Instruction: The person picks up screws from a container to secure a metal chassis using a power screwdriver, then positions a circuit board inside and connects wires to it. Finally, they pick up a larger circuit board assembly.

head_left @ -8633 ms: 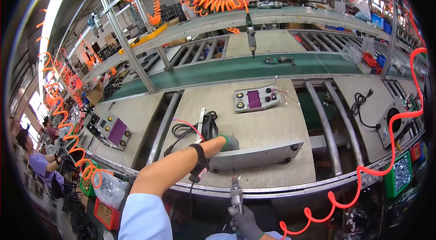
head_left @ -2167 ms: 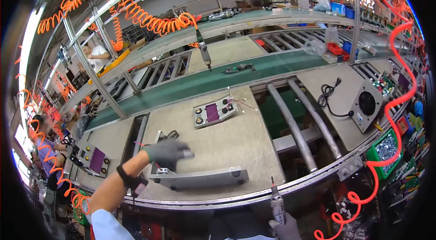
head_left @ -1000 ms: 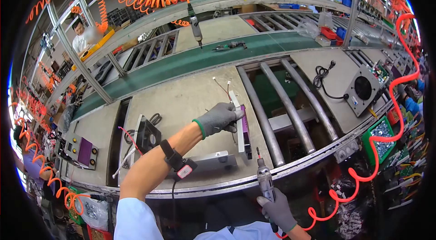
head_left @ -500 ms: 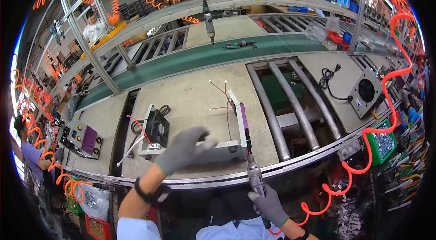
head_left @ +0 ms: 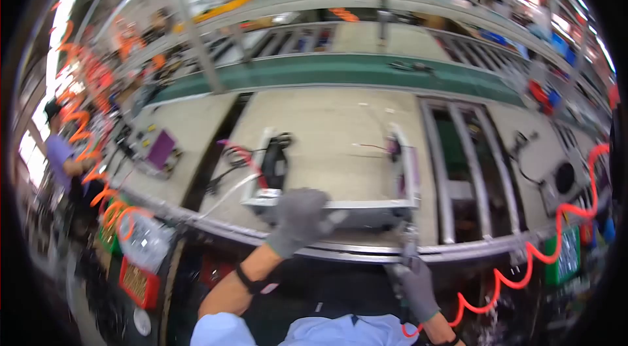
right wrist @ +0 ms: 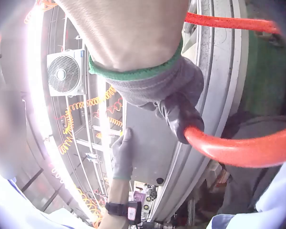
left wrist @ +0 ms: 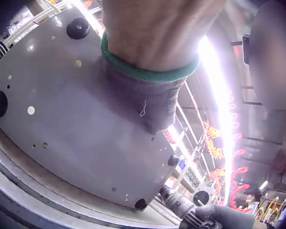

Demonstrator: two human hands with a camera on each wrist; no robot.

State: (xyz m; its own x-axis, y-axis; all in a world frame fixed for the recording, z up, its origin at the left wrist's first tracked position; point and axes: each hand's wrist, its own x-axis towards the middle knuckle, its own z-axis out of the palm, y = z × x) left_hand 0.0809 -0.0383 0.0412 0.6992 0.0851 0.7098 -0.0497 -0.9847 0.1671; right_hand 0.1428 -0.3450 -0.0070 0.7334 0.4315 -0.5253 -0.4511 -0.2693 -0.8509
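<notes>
A grey metal base plate (head_left: 360, 218) stands on edge near the front of the board, showing its underside with black feet in the left wrist view. My gloved left hand (head_left: 297, 221) holds its upper edge, thumb on the outer face and fingers hidden behind. At the plate's left end stands a panel with a black fan (head_left: 275, 163); at its right end stands a front panel (head_left: 410, 176) with purple on it. My gloved right hand (head_left: 417, 284) grips an air screwdriver (left wrist: 178, 205), its front end right at the plate's lower right corner.
The wooden board (head_left: 340, 117) rests on the line, with metal rollers (head_left: 481, 169) to its right. A red coiled hose (head_left: 504, 280) trails from the right hand. Screw bins, one red (head_left: 139, 282), flank the line. A similar unit (head_left: 157, 149) sits at left.
The front panel was carried from the back of the board to the plate's right end. The left hand released it and moved left onto the plate; the screwdriver came up to the corner.
</notes>
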